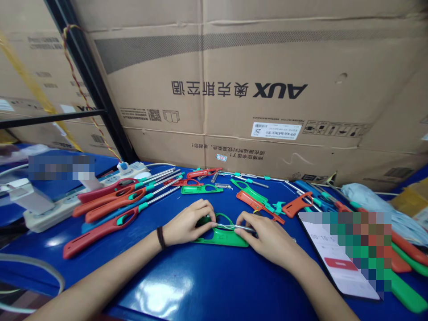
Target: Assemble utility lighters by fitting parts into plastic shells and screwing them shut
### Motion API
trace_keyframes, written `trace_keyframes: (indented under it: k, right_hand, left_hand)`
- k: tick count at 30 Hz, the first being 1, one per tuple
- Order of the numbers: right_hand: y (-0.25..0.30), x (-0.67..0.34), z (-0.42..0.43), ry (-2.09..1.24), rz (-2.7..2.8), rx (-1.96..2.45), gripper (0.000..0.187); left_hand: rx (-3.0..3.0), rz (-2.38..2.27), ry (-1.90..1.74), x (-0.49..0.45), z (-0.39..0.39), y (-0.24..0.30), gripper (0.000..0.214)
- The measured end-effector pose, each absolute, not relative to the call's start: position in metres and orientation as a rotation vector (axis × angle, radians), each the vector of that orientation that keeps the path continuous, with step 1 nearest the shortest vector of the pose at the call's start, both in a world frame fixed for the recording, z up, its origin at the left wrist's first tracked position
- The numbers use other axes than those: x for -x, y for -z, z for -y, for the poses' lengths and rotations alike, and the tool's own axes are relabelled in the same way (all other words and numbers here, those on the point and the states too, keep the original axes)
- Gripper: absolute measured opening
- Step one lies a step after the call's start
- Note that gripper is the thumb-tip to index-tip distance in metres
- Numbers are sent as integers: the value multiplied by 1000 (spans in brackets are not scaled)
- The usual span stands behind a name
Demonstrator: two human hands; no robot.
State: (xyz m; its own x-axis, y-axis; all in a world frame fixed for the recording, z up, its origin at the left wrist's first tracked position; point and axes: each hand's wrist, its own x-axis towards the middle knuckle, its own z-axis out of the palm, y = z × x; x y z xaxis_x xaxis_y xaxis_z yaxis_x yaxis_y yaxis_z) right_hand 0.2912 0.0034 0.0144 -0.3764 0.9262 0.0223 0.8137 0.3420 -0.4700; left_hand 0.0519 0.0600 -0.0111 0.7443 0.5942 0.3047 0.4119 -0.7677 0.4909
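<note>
A green half-shell of a long-necked lighter (225, 237) lies on the blue table below my hands. My left hand (192, 223) pinches the left end of a thin pale wire (222, 226) just above the shell. Between the thumb and fingers of my right hand (267, 234) is a small silver and dark cylindrical part (245, 229), close to the wire's other end. The fingers partly cover both the wire and this part, so I cannot tell whether they are joined.
Several long-necked lighters (100, 229) lie left beside a power strip (50, 215). Loose shells (200, 189) and metal tubes (257, 182) lie behind my hands. A tablet-like screen (337, 263) and more lighters (409, 285) are at right. A large cardboard box (214, 107) stands behind.
</note>
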Motion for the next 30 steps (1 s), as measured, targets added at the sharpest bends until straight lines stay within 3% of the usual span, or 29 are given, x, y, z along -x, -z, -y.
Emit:
trace_keyframes:
  k: [5,30]
  right_hand:
    - [-14,-291,-4,-542,2346,1508,20]
    - [-4,-284,-5,-291,2372,1533,13]
  left_hand:
    - [-2615,-755,-666,-52,-60,8,16]
    - [-2494,-600,-697,-50,-56,5,5]
